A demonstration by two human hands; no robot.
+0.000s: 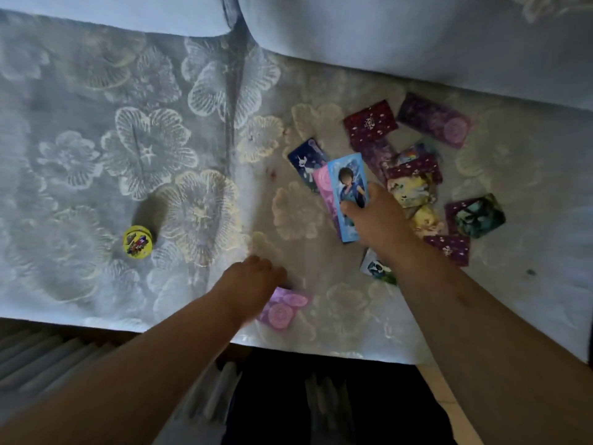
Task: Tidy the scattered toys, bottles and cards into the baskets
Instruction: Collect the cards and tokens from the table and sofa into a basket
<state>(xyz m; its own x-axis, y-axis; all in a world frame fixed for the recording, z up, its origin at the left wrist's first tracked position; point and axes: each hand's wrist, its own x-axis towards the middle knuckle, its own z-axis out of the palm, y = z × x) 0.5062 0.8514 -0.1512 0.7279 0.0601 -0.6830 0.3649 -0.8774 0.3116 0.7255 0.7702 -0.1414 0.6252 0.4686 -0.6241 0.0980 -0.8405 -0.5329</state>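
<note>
Backdrop: pale floral cloth [144, 149] over a cushioned seat, dim light; I log the head view only.
Right hand [377, 220]: clasps blue card [348, 187], thumb on its face; pink card [322, 184] fans out from under it.
Left hand [256, 277]: knuckles up, fingers curled down at the corner of pink-backed card [284, 309] near the front edge; I cannot tell whether it grips.
Loose cards [433, 120]: strewn on the cloth right of and beyond the right hand, several overlapping.
Yellow round toy [138, 243]: alone on the cloth, well left of the cards.
</note>
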